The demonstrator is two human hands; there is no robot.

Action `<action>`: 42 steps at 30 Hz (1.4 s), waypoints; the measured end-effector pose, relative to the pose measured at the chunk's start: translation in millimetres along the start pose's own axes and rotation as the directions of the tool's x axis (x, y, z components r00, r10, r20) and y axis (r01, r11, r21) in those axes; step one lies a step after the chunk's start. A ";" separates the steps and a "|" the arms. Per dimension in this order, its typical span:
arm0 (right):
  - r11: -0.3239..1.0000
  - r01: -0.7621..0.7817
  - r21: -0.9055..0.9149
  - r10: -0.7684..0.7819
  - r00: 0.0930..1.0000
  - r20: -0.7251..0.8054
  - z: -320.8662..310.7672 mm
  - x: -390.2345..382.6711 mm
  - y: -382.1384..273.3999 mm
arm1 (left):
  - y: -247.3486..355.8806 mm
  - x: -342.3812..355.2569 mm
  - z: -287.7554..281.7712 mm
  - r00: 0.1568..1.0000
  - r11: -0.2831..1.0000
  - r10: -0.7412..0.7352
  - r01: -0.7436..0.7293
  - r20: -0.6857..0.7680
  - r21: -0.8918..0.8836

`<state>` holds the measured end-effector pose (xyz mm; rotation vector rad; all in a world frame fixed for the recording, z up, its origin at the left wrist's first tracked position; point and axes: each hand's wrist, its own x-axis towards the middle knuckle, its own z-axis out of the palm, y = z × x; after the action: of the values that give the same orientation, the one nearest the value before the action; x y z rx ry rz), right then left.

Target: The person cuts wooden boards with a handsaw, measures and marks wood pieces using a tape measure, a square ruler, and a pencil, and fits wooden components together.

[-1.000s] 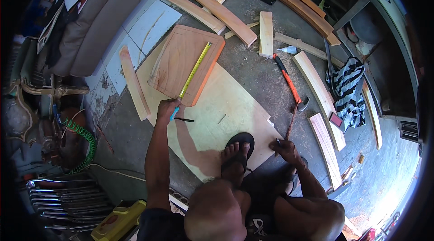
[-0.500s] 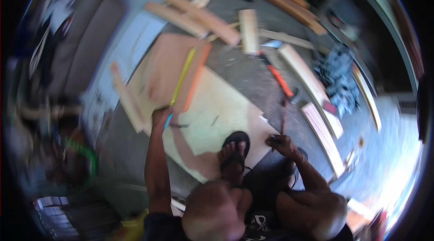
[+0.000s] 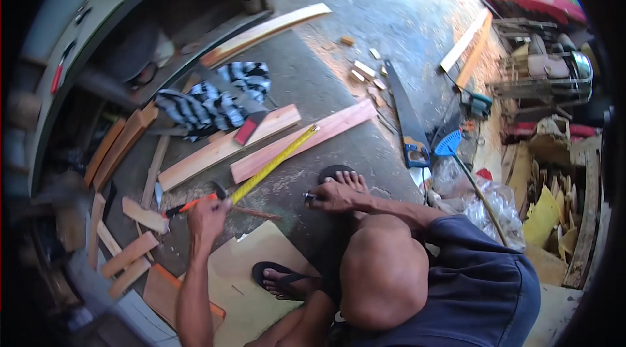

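My left hand (image 3: 206, 222) is closed on a tape measure (image 3: 275, 163), whose yellow blade stretches away up to the right. The blade passes over the near end of a pinkish plank (image 3: 339, 119), and its tip is over that plank. Beside the left hand a hammer (image 3: 189, 205) with an orange handle lies on the floor, partly covered. My right hand (image 3: 336, 196) is closed near my sandalled foot; a small dark thing with a shiny tip shows at its fingers, too small to name. A pale plank (image 3: 228, 148) lies beyond the pinkish one.
A plywood sheet (image 3: 238, 275) lies under my other foot. Short wood offcuts (image 3: 130, 256) are at the left. A striped cloth (image 3: 212, 109) lies farther off. To the right are a handsaw (image 3: 407, 119), a blue rake-like head (image 3: 448, 144) and clear plastic bags (image 3: 482, 200).
The view has swung round to the right, bringing the saw and bags in. The tape blade, formerly over the brown board on the plywood, now reaches over the pinkish plank.
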<state>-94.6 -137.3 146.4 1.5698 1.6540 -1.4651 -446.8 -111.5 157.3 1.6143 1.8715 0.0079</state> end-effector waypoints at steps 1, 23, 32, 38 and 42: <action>0.983 -0.070 -0.169 0.036 0.980 -0.197 9.7 -3.4 2.1 | 16.2 21.6 -0.9 0.993 0.991 0.114 -0.113 -0.008 0.074; 0.663 0.390 0.639 -0.259 0.920 -0.293 -35.2 61.9 59.1 | 171.2 131.8 93.4 0.981 0.992 0.038 -0.060 0.188 0.112; 0.594 0.724 0.350 -0.361 0.629 -0.688 -121.4 128.1 49.9 | 186.4 129.6 89.6 0.976 0.987 -0.054 0.020 0.211 0.157; 0.692 0.695 0.193 -0.423 0.608 -0.672 -113.8 155.2 53.5 | 185.3 129.8 90.3 0.982 0.987 -0.047 0.017 0.185 0.162; 0.750 0.639 0.171 -0.384 0.632 -0.674 -111.4 160.0 49.4 | 179.4 127.9 91.6 0.985 0.990 -0.052 0.029 0.164 0.138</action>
<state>-54.9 21.8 29.9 2.0452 2.4853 -1.7899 -248.3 7.7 99.4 1.6128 1.8068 -0.2697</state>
